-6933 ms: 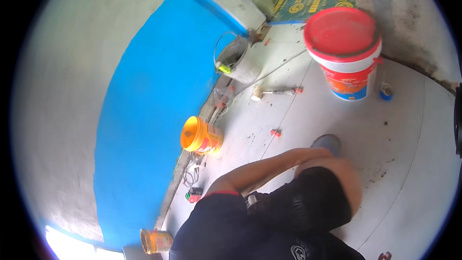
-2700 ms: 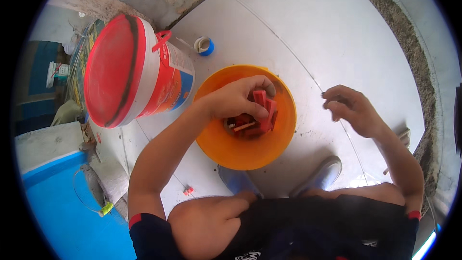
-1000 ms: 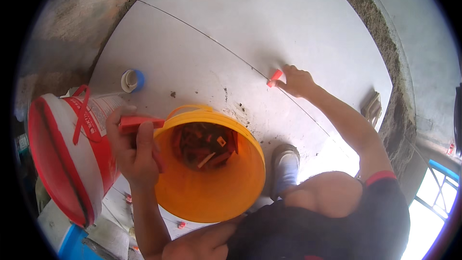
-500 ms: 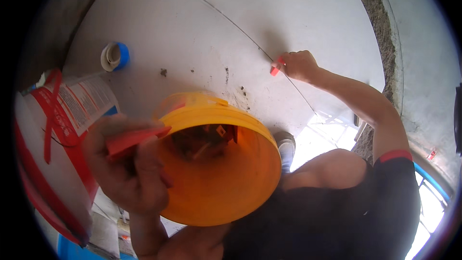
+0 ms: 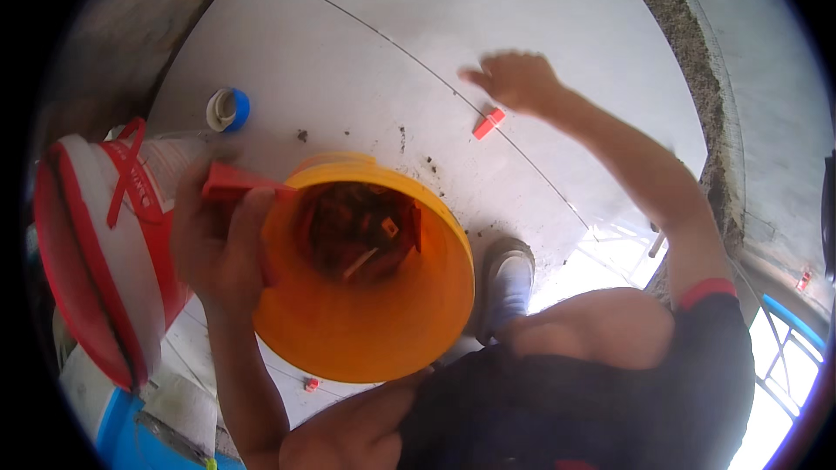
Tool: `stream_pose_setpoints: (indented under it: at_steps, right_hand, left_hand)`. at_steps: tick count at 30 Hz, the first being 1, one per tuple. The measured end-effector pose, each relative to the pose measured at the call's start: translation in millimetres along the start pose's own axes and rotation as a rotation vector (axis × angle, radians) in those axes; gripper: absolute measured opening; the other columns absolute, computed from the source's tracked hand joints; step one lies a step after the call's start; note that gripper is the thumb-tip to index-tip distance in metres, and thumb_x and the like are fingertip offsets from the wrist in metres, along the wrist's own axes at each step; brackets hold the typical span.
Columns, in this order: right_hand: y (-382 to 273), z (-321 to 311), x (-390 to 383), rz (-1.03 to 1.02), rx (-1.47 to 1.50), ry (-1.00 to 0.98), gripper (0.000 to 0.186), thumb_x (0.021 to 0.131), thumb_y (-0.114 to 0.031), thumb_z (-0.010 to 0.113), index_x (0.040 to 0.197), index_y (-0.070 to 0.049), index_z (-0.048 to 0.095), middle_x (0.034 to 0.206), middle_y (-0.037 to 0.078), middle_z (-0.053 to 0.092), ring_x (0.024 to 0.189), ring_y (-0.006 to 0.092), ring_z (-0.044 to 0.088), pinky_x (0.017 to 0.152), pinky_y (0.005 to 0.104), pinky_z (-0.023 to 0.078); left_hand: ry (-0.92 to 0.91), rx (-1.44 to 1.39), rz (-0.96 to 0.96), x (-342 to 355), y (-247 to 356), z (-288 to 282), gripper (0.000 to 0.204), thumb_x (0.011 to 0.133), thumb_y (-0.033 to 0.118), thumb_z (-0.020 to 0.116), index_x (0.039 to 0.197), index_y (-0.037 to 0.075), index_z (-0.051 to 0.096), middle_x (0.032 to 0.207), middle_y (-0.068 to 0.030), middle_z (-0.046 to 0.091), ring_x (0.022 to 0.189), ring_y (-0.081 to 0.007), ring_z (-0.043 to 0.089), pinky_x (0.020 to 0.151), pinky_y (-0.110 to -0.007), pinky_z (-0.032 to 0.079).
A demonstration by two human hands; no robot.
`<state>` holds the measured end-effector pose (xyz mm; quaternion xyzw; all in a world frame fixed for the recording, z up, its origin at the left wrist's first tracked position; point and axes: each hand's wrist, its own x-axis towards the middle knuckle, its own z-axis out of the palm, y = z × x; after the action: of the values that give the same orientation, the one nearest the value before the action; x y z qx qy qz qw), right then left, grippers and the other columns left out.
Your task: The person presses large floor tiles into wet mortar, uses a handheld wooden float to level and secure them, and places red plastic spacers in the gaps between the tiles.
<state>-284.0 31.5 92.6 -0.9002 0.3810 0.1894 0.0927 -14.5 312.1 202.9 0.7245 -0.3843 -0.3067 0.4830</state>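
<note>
My left hand [image 5: 213, 248] is closed on red plastic tile-levelling wedges [image 5: 233, 179], beside the left rim of an orange-yellow bucket [image 5: 374, 344]. The bucket tilts with its mouth toward me. Deep inside lies a dark jumble of small pieces [image 5: 353, 222], several of them red or orange. Out over the pale tiled floor, my right hand [image 5: 521, 83] is empty, its thumb and forefinger reaching left, slightly blurred. Just below it a single red wedge [image 5: 488, 124] sits across the thin joint [image 5: 544, 178] between two tiles.
A red-and-white bag or pail [image 5: 113, 244] stands at the left. Behind it lies a blue-and-white roll of tape [image 5: 228, 110]. Dark crumbs [image 5: 402, 137] dot the tiles. My shoe [image 5: 509, 277] rests right of the bucket. A rough unfinished strip [image 5: 697, 61] borders the floor.
My right hand has let go of the red wedge at the joint and moved up and left off it. The bucket and my left hand appear slightly farther left.
</note>
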Motion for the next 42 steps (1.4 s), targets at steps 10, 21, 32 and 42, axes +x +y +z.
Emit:
stream_pose_setpoints:
  at_steps: [10, 21, 32, 42]
  right_hand:
    - [-148.9, -132.7, -63.8, -0.737, 1.337, -0.159, 0.039, 0.098, -0.031, 0.064, 0.128, -0.007, 0.06, 0.107, 0.008, 0.062, 0.085, 0.0135, 0.062, 0.078, 0.0289, 0.053]
    - [-23.1, -45.7, 136.1, 0.233, 0.623, 0.179, 0.05, 0.089, -0.042, 0.07, 0.098, 0.001, 0.048, 0.076, 0.012, 0.069, 0.058, 0.0193, 0.065, 0.054, 0.0336, 0.052]
    - [-111.1, -1.8, 158.7, 0.26, 0.744, 0.023, 0.043, 0.091, -0.035, 0.061, 0.094, 0.006, 0.049, 0.075, 0.017, 0.07, 0.056, 0.0229, 0.067, 0.055, 0.0352, 0.055]
    - [-90.5, -17.8, 149.5, -0.041, -0.025, -0.126, 0.057, 0.093, -0.074, 0.041, 0.11, -0.03, 0.072, 0.079, 0.003, 0.068, 0.08, 0.0247, 0.066, 0.078, 0.0377, 0.052]
  left_hand:
    - [-0.208, -0.386, -0.203, 7.8, 66.1, 8.4, 0.076, 0.087, 0.006, 0.072, 0.149, 0.0, 0.028, 0.082, -0.0079, 0.068, 0.075, -0.0101, 0.065, 0.064, -0.02, 0.048]
    - [0.127, 0.027, 0.036, -20.5, -6.5, -22.3, 0.029, 0.088, 0.005, 0.072, 0.115, 0.001, 0.062, 0.069, 0.0032, 0.053, 0.06, -0.0013, 0.044, 0.055, -0.018, 0.033]
    - [0.32, 0.08, 0.075, -92.8, 20.8, -93.7, 0.028, 0.087, 0.008, 0.07, 0.111, -0.001, 0.06, 0.086, -0.0052, 0.061, 0.07, -0.0063, 0.052, 0.061, -0.021, 0.042]
    - [1.265, 0.508, 0.096, -95.4, -13.7, -249.0, 0.013, 0.098, 0.013, 0.056, 0.092, 0.003, 0.061, 0.081, -0.0025, 0.052, 0.075, -0.0125, 0.05, 0.069, -0.028, 0.043]
